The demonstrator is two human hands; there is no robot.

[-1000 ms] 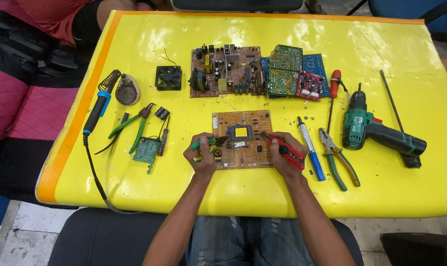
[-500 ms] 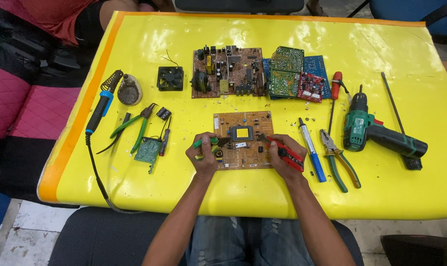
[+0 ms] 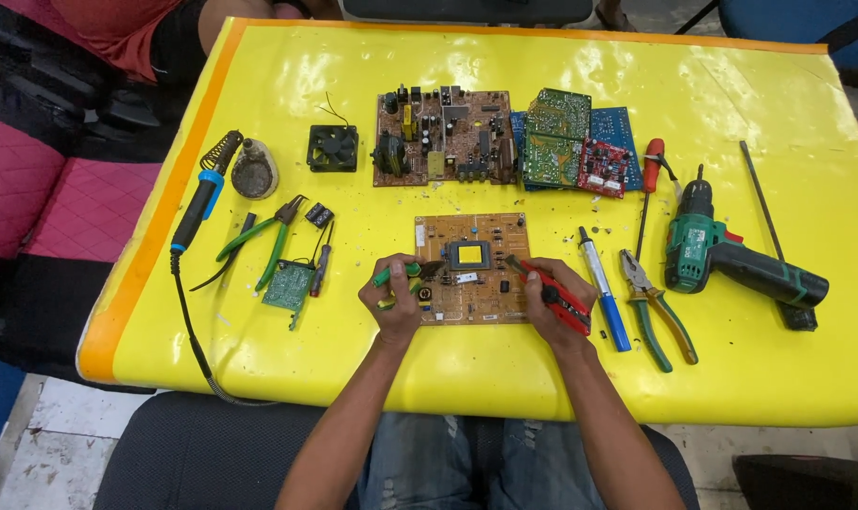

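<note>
Circuit board [image 3: 474,269], tan, lies near the yellow table's [image 3: 505,368] front edge between our hands: left hand [image 3: 394,300] grips a green-handled tool [image 3: 392,275], right hand [image 3: 552,297] grips red-handled cutters [image 3: 559,300]. Blue-handled screwdriver [image 3: 606,297] and pliers [image 3: 658,310] lie rightward.

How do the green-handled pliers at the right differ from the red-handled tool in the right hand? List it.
The green-handled pliers lie untouched on the table; the red-handled tool is gripped in the right hand. The pliers look larger, and their handles are spread; the red tool's tip meets the tan circuit board. Both have plastic-covered handles.
</note>
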